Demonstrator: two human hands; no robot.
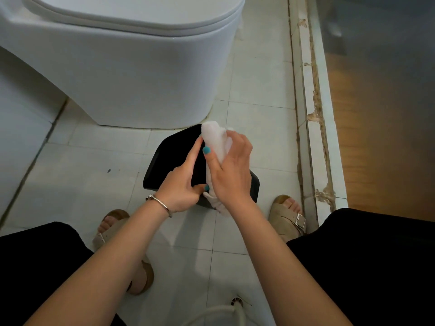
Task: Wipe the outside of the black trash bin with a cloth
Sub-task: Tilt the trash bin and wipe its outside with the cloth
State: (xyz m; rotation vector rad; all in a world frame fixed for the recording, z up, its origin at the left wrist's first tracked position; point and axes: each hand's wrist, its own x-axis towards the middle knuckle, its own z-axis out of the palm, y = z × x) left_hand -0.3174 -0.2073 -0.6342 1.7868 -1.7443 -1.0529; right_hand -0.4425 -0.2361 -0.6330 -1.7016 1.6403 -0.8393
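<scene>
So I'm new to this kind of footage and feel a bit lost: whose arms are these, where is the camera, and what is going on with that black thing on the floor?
There is no machine here. A camera worn on a person's head looks down, so the two bare arms are the wearer's own. The person crouches on a tiled bathroom floor, with a white toilet in front. The black thing is a small trash bin standing between their sandalled feet. The right hand grips a rolled white cloth, fingers curled round it, above the bin. The left hand, with a bracelet at the wrist, reaches across the bin toward the cloth; whether it touches the bin is hard to tell.
</scene>
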